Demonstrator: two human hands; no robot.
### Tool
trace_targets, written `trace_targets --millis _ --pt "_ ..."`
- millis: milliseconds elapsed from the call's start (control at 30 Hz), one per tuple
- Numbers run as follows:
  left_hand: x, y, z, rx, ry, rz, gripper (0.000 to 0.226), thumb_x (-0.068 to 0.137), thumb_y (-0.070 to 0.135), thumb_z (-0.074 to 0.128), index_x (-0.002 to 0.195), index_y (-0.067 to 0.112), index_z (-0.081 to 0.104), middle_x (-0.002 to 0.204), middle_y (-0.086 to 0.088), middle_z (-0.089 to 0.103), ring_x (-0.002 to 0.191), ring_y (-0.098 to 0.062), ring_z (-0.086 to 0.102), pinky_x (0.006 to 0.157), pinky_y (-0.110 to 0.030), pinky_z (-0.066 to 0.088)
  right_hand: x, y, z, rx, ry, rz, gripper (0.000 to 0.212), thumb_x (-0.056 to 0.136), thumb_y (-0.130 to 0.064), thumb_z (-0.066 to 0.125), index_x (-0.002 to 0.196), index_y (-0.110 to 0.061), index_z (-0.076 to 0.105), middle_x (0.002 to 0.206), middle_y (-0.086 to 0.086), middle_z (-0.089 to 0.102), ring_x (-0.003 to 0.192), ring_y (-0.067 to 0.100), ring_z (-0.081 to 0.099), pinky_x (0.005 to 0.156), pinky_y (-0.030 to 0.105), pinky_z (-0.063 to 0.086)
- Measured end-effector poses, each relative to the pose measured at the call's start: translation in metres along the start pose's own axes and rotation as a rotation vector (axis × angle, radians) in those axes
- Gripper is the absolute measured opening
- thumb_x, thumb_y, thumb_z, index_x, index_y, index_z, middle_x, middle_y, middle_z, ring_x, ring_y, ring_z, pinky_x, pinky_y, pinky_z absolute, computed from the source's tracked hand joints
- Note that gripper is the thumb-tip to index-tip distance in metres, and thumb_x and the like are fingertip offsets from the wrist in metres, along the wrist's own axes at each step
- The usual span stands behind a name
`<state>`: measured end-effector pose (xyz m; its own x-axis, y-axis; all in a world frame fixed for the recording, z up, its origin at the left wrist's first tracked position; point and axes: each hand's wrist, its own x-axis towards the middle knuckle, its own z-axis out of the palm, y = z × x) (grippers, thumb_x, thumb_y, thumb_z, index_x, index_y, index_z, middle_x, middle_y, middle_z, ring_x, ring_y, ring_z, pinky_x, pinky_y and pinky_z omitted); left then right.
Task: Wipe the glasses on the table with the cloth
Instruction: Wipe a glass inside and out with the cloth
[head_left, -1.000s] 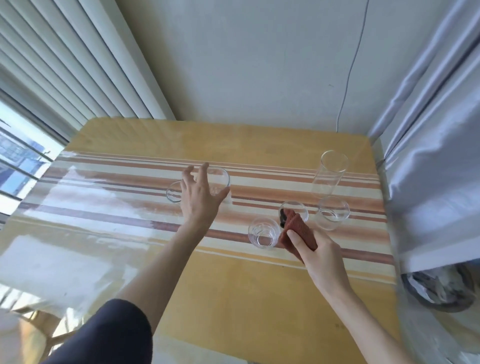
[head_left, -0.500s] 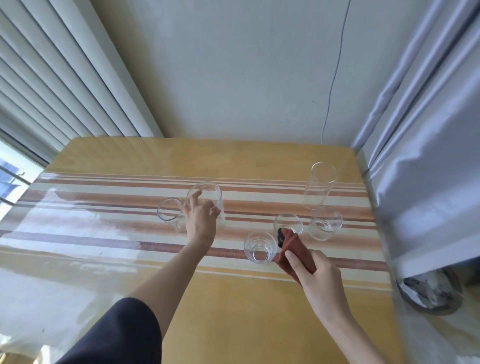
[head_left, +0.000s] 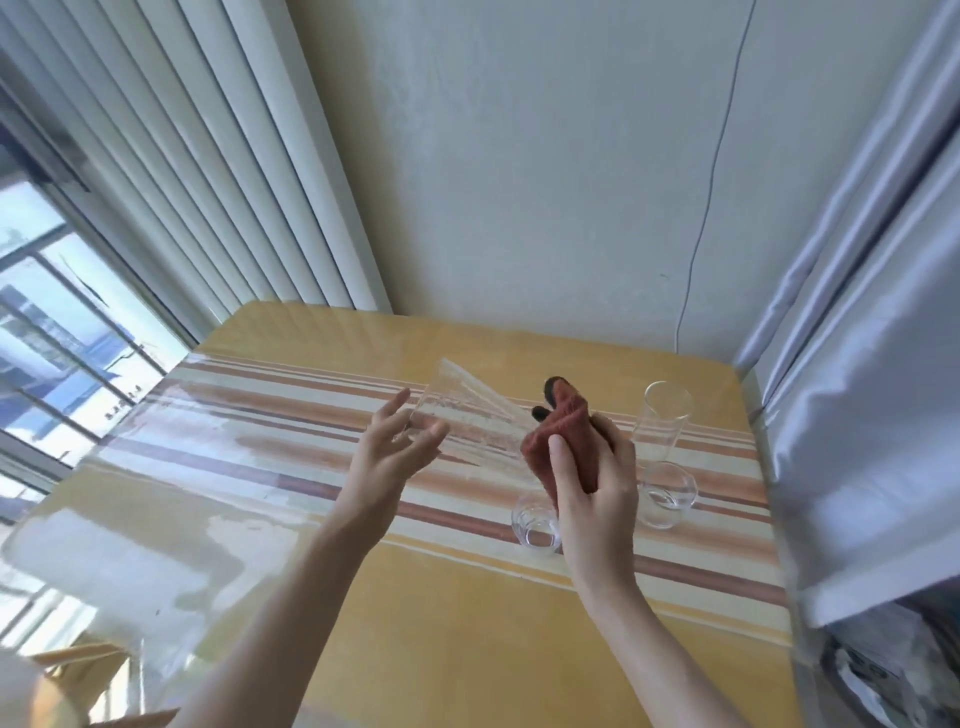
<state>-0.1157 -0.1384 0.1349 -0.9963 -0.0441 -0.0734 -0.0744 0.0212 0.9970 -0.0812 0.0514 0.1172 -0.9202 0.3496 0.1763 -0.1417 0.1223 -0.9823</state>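
My left hand (head_left: 396, 453) holds a clear glass (head_left: 470, 415) by its base, lifted above the table and tipped on its side, blurred by motion. Its mouth points right at the rust-brown cloth (head_left: 563, 441), which my right hand (head_left: 592, 483) grips and presses against the rim. On the striped table (head_left: 260, 457) stand a small tumbler (head_left: 535, 525) just left of my right wrist, a round glass (head_left: 665, 493) to the right, and a tall glass (head_left: 662, 418) behind it.
A wall with a thin cable (head_left: 701, 208) runs behind the table. Blinds (head_left: 171, 171) and a window (head_left: 47, 322) are on the left, a grey curtain (head_left: 872, 312) on the right. A chair back (head_left: 78, 670) shows at bottom left.
My left hand lifted the large glass off the table and tipped it sideways. My right hand raised the cloth from beside the tumbler up to the glass's mouth.
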Motion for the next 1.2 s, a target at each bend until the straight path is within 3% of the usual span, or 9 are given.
trace_targets --millis 100,267,367,500,633,767,900,1033,1200 --pt "-0.018 0.028 0.002 -0.09 -0.073 0.012 0.026 0.06 0.041 0.081 0.066 0.019 0.069 0.15 -0.01 0.037 0.133 -0.029 0.045 0.085 -0.032 0.051 -0.001 -0.018 0.0 0.118 -0.133 -0.017 0.032 0.081 -0.055 0.053 0.112 -0.061 0.053 0.137 0.001 0.044 0.124 0.014 0.051 0.105 0.032 0.045" --pt "-0.032 0.061 0.004 -0.029 -0.161 0.073 0.031 0.058 0.049 0.084 0.07 0.023 0.071 0.143 -0.019 0.045 0.115 -0.023 0.058 0.087 -0.034 0.053 0.01 -0.033 -0.019 -0.114 -0.486 -0.157 0.079 0.075 -0.04 0.077 0.143 -0.041 0.037 0.132 -0.005 0.046 0.119 0.001 0.048 0.092 0.001 0.035" --pt "-0.037 0.071 0.015 -0.061 -0.11 0.141 0.039 0.062 0.049 0.081 0.095 0.031 0.069 0.125 0.012 0.062 0.109 -0.013 0.063 0.081 -0.031 0.055 0.01 -0.042 -0.024 -0.002 -0.458 -0.144 0.079 0.074 -0.031 0.08 0.139 -0.047 0.039 0.125 -0.011 0.05 0.114 -0.003 0.051 0.091 0.009 0.042" --pt "-0.037 0.07 0.059 -0.148 0.066 0.116 0.085 0.066 0.054 0.073 0.136 0.04 0.025 0.126 0.001 0.058 0.11 -0.014 0.065 0.094 -0.039 0.05 -0.008 -0.047 -0.013 0.13 -0.33 -0.092 0.076 0.074 -0.039 0.075 0.141 -0.041 0.04 0.127 -0.013 0.05 0.118 -0.001 0.052 0.095 0.025 0.051" --pt "-0.036 0.074 0.077 -0.146 0.07 0.052 0.081 0.071 0.061 0.067 0.134 0.019 0.037 0.111 0.002 0.069 0.104 -0.013 0.067 0.1 -0.048 0.047 -0.006 -0.054 -0.013 0.121 -0.335 -0.099 0.066 0.081 -0.052 0.06 0.14 -0.052 0.031 0.129 -0.011 0.051 0.119 0.0 0.053 0.099 0.032 0.051" --pt "-0.039 0.068 0.079 -0.148 -0.038 -0.017 0.078 0.073 0.067 0.059 0.127 0.012 0.05 0.128 -0.012 0.061 0.121 -0.024 0.056 0.102 -0.048 0.045 0.017 -0.072 -0.015 0.213 -0.377 -0.088 0.072 0.083 -0.048 0.059 0.147 -0.042 0.027 0.135 -0.014 0.048 0.122 0.0 0.052 0.099 0.024 0.048" --pt "-0.039 0.065 0.086 -0.211 -0.115 -0.027 0.057 0.083 0.05 0.039 0.122 0.015 0.061 0.114 -0.006 0.072 0.106 -0.017 0.067 0.077 -0.025 0.055 0.024 -0.082 -0.012 0.364 -0.394 0.016 0.07 0.085 -0.047 0.058 0.146 -0.043 0.024 0.135 -0.02 0.05 0.115 -0.007 0.056 0.087 0.012 0.048" --pt "-0.037 0.067 0.088 -0.252 -0.082 -0.041 0.075 0.075 0.067 0.052 0.135 0.022 0.049 0.129 -0.009 0.063 0.113 -0.024 0.063 0.093 -0.042 0.049 0.029 -0.086 -0.014 0.444 -0.432 0.109 0.063 0.081 -0.051 0.046 0.142 -0.044 0.03 0.117 -0.034 0.054 0.101 -0.025 0.053 0.079 0.001 0.044" --pt "-0.03 0.067 0.091 -0.207 -0.071 -0.008 0.102 0.043 0.082 0.069 0.132 0.034 0.05 0.127 0.012 0.061 0.113 -0.005 0.061 0.094 -0.031 0.046 0.029 -0.078 -0.014 0.474 -0.579 0.261 0.08 0.07 -0.084 0.046 0.141 -0.049 0.037 0.149 -0.011 0.044 0.138 0.012 0.041 0.116 0.047 0.029"
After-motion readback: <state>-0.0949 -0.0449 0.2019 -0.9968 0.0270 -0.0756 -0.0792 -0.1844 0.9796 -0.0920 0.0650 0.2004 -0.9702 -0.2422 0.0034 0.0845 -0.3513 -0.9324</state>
